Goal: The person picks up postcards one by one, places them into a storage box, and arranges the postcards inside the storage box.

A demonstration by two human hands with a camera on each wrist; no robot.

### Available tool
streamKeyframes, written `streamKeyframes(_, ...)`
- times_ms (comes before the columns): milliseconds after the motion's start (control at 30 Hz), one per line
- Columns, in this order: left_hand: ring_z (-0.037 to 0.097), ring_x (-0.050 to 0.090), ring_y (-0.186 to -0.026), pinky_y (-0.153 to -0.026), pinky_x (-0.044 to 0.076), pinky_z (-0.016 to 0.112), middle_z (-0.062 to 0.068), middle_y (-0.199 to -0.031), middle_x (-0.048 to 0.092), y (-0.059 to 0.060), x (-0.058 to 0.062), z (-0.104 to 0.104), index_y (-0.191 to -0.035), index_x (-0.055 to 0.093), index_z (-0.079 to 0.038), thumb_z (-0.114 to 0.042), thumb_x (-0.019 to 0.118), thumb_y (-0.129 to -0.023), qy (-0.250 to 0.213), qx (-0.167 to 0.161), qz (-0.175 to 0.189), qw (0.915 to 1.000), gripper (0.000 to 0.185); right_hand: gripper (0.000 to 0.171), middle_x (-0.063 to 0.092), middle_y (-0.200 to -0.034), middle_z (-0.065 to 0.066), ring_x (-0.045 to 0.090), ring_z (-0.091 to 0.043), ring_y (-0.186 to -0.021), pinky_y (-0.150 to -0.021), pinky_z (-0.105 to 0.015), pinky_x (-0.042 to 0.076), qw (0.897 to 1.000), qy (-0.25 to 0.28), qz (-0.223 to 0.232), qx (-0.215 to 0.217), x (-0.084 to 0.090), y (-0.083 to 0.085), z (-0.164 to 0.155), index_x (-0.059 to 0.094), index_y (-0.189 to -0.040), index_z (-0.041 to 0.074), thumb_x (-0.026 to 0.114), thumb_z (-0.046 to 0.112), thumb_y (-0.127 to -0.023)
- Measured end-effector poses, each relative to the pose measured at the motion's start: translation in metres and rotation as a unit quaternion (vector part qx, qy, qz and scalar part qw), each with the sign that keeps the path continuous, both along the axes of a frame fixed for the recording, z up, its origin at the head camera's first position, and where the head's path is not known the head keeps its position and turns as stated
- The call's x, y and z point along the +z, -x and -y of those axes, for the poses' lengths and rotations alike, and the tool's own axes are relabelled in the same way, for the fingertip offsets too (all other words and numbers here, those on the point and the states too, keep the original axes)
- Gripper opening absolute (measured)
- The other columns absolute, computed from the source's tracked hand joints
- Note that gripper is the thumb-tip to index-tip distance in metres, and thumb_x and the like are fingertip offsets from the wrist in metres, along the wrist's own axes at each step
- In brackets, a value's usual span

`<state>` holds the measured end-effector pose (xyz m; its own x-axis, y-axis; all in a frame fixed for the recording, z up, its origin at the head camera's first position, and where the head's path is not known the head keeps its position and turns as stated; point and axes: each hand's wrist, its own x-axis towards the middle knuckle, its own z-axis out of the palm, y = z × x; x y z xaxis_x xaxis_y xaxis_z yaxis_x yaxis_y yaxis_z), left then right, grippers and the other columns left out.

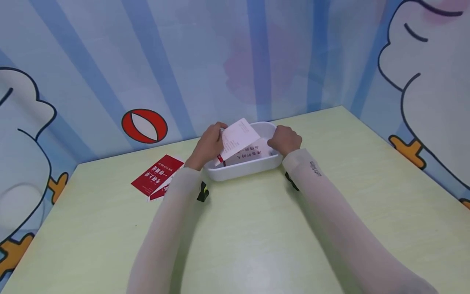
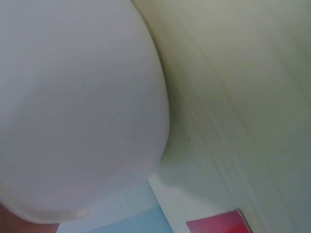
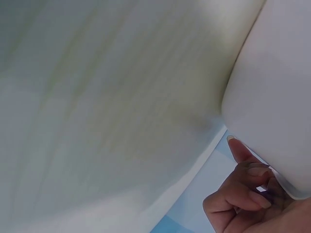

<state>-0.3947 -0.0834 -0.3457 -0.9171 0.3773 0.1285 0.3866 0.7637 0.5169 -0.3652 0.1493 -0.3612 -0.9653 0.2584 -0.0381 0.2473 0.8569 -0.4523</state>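
Note:
A white oval tray (image 1: 246,170) stands on the pale green table, far centre. My left hand (image 1: 211,142) pinches a white card (image 1: 239,136) at its left edge and holds it tilted above the tray. More white cards with dark print (image 1: 253,156) lie inside. My right hand (image 1: 283,141) is at the tray's right rim, knuckles up, fingers curled. In the right wrist view the curled fingers (image 3: 245,194) lie against the rim of the tray (image 3: 277,92). The left wrist view shows only the tray's wall (image 2: 73,107) close up.
Red cards with white print (image 1: 157,175) lie overlapped on the table left of the tray, one corner (image 2: 218,226) seen from the left wrist. Cartoon-painted walls enclose the table (image 1: 257,245) on three sides, close behind the tray.

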Motion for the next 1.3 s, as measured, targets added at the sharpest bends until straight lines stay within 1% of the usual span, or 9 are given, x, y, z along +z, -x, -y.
streamKeyframes(100, 0.025, 0.054, -0.112, -0.103, 0.047, 0.043, 0.013, -0.133, 0.054, 0.0, 0.002, -0.004, -0.143, 0.044, -0.011, -0.014, 0.038, -0.106, 0.023, -0.005, -0.01, 0.9997, 0.038, 0.04, 0.069, -0.118, -0.018, 0.066, -0.033, -0.102, -0.092, -0.05, 0.053, 1.0, -0.001, 0.001, -0.003, 0.001, -0.001, 0.0, 0.062, -0.123, 0.002, 0.06, 0.023, -0.089)
streamKeyframes(200, 0.027, 0.057, -0.112, -0.098, 0.05, 0.045, 0.014, -0.131, 0.054, -0.001, 0.003, -0.01, -0.142, 0.043, -0.012, -0.01, 0.04, -0.105, 0.053, -0.012, -0.037, 0.9978, 0.038, 0.04, 0.069, -0.119, -0.018, 0.066, -0.033, -0.103, -0.093, -0.05, 0.053, 1.0, -0.003, 0.003, -0.007, 0.002, -0.003, -0.002, 0.062, -0.124, 0.002, 0.06, 0.022, -0.089)
streamKeyframes(367, 0.03, 0.058, -0.11, -0.089, 0.052, 0.047, 0.015, -0.129, 0.056, -0.003, 0.0, -0.018, -0.141, 0.043, -0.015, -0.006, 0.045, -0.102, 0.114, -0.011, -0.091, 0.9892, 0.041, 0.042, 0.068, -0.121, -0.017, 0.066, -0.032, -0.104, -0.094, -0.051, 0.052, 1.0, -0.005, 0.007, -0.009, 0.002, -0.004, -0.003, 0.061, -0.125, 0.002, 0.06, 0.024, -0.09)
streamKeyframes(533, 0.03, 0.057, -0.109, -0.088, 0.051, 0.048, 0.013, -0.128, 0.057, -0.007, -0.005, -0.02, -0.141, 0.044, -0.019, -0.007, 0.046, -0.101, 0.142, -0.01, -0.11, 0.9837, 0.041, 0.041, 0.068, -0.121, -0.017, 0.066, -0.032, -0.103, -0.094, -0.051, 0.053, 1.0, -0.006, 0.006, -0.008, 0.002, -0.008, -0.001, 0.061, -0.124, 0.002, 0.059, 0.023, -0.089)
streamKeyframes(733, 0.029, 0.055, -0.104, -0.085, 0.051, 0.044, 0.013, -0.126, 0.056, -0.009, -0.006, -0.018, -0.142, 0.041, -0.02, -0.006, 0.043, -0.102, 0.15, -0.021, -0.104, 0.983, 0.043, 0.039, 0.069, -0.12, -0.017, 0.066, -0.031, -0.102, -0.093, -0.051, 0.053, 1.0, -0.006, 0.006, -0.005, 0.005, -0.012, 0.003, 0.062, -0.123, 0.003, 0.058, 0.023, -0.09)
streamKeyframes(933, 0.025, 0.054, -0.096, -0.076, 0.049, 0.04, 0.011, -0.119, 0.058, -0.01, -0.005, -0.011, -0.142, 0.042, -0.024, -0.003, 0.042, -0.101, 0.144, -0.004, -0.105, 0.984, 0.046, 0.039, 0.069, -0.12, -0.016, 0.067, -0.03, -0.102, -0.094, -0.05, 0.053, 1.0, -0.012, 0.006, 0.004, 0.01, -0.01, 0.011, 0.062, -0.123, 0.004, 0.059, 0.024, -0.09)
streamKeyframes(1067, 0.025, 0.054, -0.092, -0.074, 0.048, 0.038, 0.011, -0.116, 0.057, -0.01, -0.007, -0.009, -0.141, 0.042, -0.025, -0.004, 0.042, -0.101, 0.141, -0.008, -0.093, 0.9855, 0.045, 0.038, 0.07, -0.118, -0.015, 0.067, -0.029, -0.1, -0.092, -0.049, 0.053, 1.0, -0.016, 0.008, 0.004, 0.011, -0.01, 0.013, 0.063, -0.122, 0.003, 0.059, 0.024, -0.09)
streamKeyframes(1167, 0.026, 0.054, -0.094, -0.078, 0.048, 0.04, 0.013, -0.118, 0.055, -0.01, -0.01, -0.01, -0.141, 0.041, -0.025, -0.005, 0.041, -0.102, 0.121, -0.017, -0.064, 0.9904, 0.044, 0.039, 0.07, -0.118, -0.015, 0.067, -0.029, -0.101, -0.093, -0.049, 0.053, 1.0, -0.017, 0.013, 0.004, 0.01, -0.011, 0.012, 0.062, -0.122, 0.003, 0.059, 0.024, -0.09)
streamKeyframes(1300, 0.028, 0.053, -0.097, -0.086, 0.048, 0.044, 0.017, -0.12, 0.054, -0.007, -0.012, -0.012, -0.14, 0.043, -0.02, -0.007, 0.038, -0.104, 0.069, -0.018, -0.038, 0.9967, 0.039, 0.04, 0.069, -0.121, -0.017, 0.067, -0.031, -0.104, -0.095, -0.05, 0.053, 1.0, -0.015, 0.01, 0.002, 0.01, -0.012, 0.01, 0.062, -0.124, 0.003, 0.06, 0.024, -0.09)
